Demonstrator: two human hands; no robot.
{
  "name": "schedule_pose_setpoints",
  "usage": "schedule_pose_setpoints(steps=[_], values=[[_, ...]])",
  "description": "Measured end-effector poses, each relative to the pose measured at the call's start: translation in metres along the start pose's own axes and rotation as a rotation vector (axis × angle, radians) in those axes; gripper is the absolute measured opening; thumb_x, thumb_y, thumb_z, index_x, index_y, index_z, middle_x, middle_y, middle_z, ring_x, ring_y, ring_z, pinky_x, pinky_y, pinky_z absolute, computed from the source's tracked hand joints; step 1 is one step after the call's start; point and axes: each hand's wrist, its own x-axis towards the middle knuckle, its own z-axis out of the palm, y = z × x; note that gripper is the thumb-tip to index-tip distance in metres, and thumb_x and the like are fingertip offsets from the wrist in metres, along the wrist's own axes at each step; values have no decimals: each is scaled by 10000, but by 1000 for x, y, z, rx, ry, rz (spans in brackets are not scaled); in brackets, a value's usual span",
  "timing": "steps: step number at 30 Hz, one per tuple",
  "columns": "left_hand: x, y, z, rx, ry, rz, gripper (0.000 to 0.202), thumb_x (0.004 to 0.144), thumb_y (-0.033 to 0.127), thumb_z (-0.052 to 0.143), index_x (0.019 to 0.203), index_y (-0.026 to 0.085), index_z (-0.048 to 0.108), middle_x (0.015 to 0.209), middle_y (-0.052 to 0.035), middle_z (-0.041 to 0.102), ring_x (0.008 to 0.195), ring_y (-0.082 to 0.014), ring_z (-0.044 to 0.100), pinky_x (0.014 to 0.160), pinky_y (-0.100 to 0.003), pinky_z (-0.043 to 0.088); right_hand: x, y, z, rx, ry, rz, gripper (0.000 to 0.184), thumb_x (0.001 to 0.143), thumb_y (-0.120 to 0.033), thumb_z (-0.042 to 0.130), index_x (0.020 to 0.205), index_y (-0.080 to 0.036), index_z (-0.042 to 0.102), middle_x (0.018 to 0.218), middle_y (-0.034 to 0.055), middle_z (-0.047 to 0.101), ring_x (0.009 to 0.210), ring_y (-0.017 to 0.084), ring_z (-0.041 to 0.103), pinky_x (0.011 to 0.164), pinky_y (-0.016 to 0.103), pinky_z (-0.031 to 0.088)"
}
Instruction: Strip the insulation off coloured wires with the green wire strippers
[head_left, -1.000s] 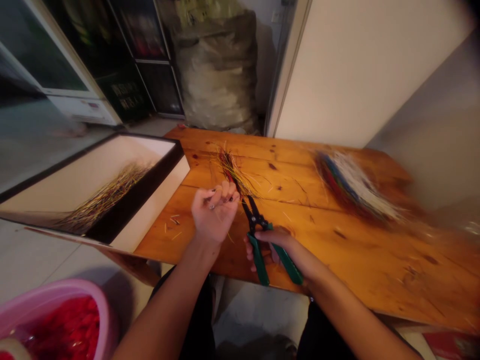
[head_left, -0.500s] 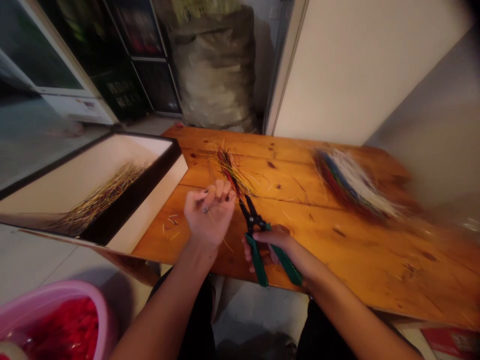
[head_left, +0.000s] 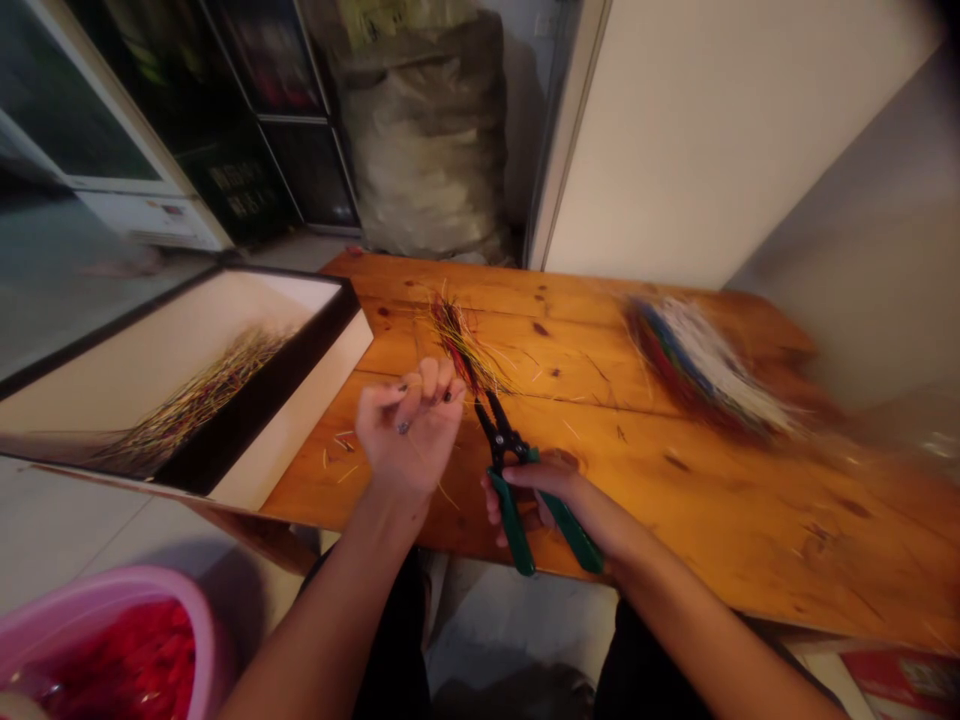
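My left hand (head_left: 409, 425) hovers over the near edge of the wooden table (head_left: 735, 500), its fingers curled and pinched round a thin yellowish wire that trails down from it. My right hand (head_left: 544, 492) grips the green handles of a wire cutter (head_left: 525, 490), whose black jaws point up and left toward the left hand. Just beyond the jaws lies a small bundle of thin coloured wires (head_left: 461, 345) on the table.
A black-rimmed white box (head_left: 315, 385) with a heap of thin wires in it stands at the table's left end. A larger fan of red, blue and white wires (head_left: 705, 365) lies far right. A pink tub (head_left: 97, 640) of red pieces sits on the floor, lower left. Short offcuts dot the tabletop.
My left hand has drifted left and slightly toward me, away from the cutter's jaws, drawing the thin wire with it. The right hand and cutter have barely moved.
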Motion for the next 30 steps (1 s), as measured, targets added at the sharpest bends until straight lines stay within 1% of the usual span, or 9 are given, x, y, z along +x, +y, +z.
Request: schedule_pose_setpoints(steps=[3,9,13,17,20,24,27,30], values=[[0,-1,-1,5,9,-10,456,711,212,453,394,156,129,539,5,184,572,-112,337,567,-266,384,-1,0,0,2,0,-1,216,750,-310,588,844,-120,635,691,45,593,681,155,569,621,298,495],[-2,-3,-1,10,37,-14,487,748,249,449,385,162,137,543,2,186,580,-119,353,574,-277,387,-1,0,-2,-16,-18,-9,247,755,-321,582,876,-113,639,698,51,613,663,158,581,628,308,496],[-2,-3,-1,9,18,-29,489,743,256,444,379,159,132,539,0,192,575,-117,342,573,-276,380,-1,0,-2,-13,-1,-15,248,752,-324,586,872,-114,641,716,56,619,681,163,586,636,312,494],[-2,-3,0,-3,23,-11,486,741,247,451,386,157,131,537,3,186,577,-116,340,573,-273,380,-1,-1,-2,-16,7,-11,257,746,-331,594,879,-116,639,719,58,618,694,169,586,642,321,493],[-2,-3,0,-1,5,-4,467,718,224,460,390,156,135,532,6,175,579,-115,340,574,-267,380,-1,-1,-2,-17,6,-15,254,747,-327,594,882,-117,639,728,59,618,691,164,579,648,324,494],[-2,-3,0,7,13,-13,454,712,223,457,398,155,137,537,9,169,579,-115,341,578,-264,380,-1,-1,-3,-21,-2,-14,239,758,-320,582,881,-123,641,722,56,614,696,165,577,650,324,497],[-2,-3,1,3,-11,-12,441,699,212,458,403,153,137,543,8,178,586,-113,342,581,-261,380,-1,0,-3,-16,3,-13,235,766,-315,570,882,-124,641,722,57,614,706,166,580,666,328,498],[-2,-2,1,12,0,-10,442,695,214,457,407,152,128,545,8,179,581,-113,337,574,-262,381,-1,0,-3,-18,3,-17,221,760,-320,576,848,-127,638,716,55,613,706,166,580,666,326,499]])
